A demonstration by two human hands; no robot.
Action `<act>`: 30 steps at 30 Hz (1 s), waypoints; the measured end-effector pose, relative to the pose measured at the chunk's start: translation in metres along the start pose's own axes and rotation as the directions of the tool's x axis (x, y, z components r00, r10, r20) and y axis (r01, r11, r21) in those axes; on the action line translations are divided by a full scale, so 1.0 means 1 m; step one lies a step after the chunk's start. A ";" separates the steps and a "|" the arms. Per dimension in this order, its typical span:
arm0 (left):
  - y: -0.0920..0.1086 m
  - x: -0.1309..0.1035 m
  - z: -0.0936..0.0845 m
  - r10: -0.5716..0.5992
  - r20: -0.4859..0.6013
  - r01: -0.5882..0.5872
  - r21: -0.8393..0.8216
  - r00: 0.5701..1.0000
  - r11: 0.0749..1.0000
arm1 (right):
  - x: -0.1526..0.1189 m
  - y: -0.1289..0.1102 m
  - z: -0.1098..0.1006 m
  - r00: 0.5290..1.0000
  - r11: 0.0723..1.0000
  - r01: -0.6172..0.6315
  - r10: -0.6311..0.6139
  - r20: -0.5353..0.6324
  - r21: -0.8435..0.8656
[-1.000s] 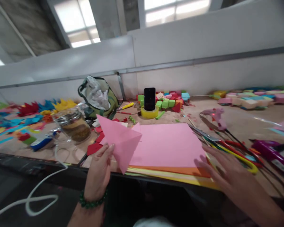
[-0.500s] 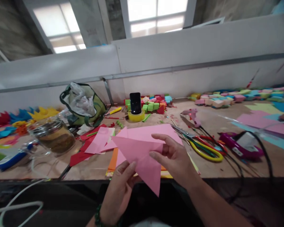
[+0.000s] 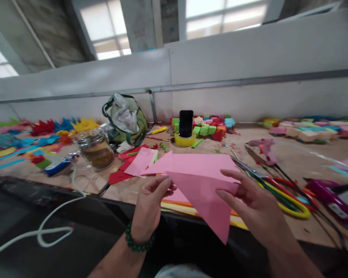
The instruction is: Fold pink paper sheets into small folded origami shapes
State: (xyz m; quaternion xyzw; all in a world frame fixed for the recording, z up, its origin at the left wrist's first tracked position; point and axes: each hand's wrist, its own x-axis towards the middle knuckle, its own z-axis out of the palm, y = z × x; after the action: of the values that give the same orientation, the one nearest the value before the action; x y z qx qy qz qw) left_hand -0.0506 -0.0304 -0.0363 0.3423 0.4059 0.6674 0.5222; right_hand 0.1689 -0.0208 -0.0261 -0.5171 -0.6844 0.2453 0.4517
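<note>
A sheet of pink paper (image 3: 205,193), folded over at an angle, hangs between my hands above the table's front edge. My left hand (image 3: 153,200) pinches its left corner between thumb and fingers; a green bead bracelet circles that wrist. On the other side, my right hand (image 3: 252,200) has its thumb and fingers closed around the paper's right edge. One point of the sheet hangs down below the table edge. Under it lies a stack of coloured paper (image 3: 176,206), partly covered, with orange and yellow edges showing.
Scissors (image 3: 278,197) with yellow and red handles lie right of the paper, near a pink glue gun (image 3: 263,148) and a purple tool (image 3: 333,200). Behind stand a phone (image 3: 186,122) on yellow tape (image 3: 185,139), coloured paper blocks (image 3: 205,129), a bag (image 3: 139,123) and a glass jar (image 3: 95,150).
The view has turned left, so everything appears further right. My left hand has shifted from the sheet's lower edge up to its left corner; my right hand keeps hold of the right side.
</note>
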 end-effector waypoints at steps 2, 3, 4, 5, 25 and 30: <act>0.004 0.001 0.000 0.032 0.001 -0.032 0.027 0.999 0.999 | 0.001 0.003 -0.001 1.000 1.000 0.012 -0.012 0.010 -0.023; 0.005 0.001 0.000 0.044 0.000 -0.044 0.035 0.999 0.998 | 0.001 0.004 -0.001 1.000 0.999 0.018 -0.018 0.017 -0.028; 0.006 0.001 0.001 0.054 0.002 -0.054 0.043 0.999 0.998 | 0.000 0.004 -0.001 0.999 0.999 0.022 -0.021 0.025 -0.028; 0.007 0.001 0.001 0.060 0.005 -0.061 0.050 0.998 0.997 | 0.000 0.004 -0.001 0.999 1.000 0.021 -0.020 0.034 -0.023; -0.010 -0.009 0.010 -0.173 0.244 0.108 0.257 0.954 0.960 | 0.003 -0.008 0.014 0.990 0.867 -0.142 0.137 0.046 0.477; -0.013 -0.012 0.013 -0.198 0.368 0.087 0.296 0.908 0.951 | 0.003 -0.005 0.018 0.990 0.844 -0.103 0.136 -0.025 0.526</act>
State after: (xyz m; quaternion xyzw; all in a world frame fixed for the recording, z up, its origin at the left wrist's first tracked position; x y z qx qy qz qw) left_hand -0.0314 -0.0384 -0.0426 0.5073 0.4048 0.4822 0.5884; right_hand 0.1509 -0.0176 -0.0291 -0.4236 -0.5442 0.4338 0.5798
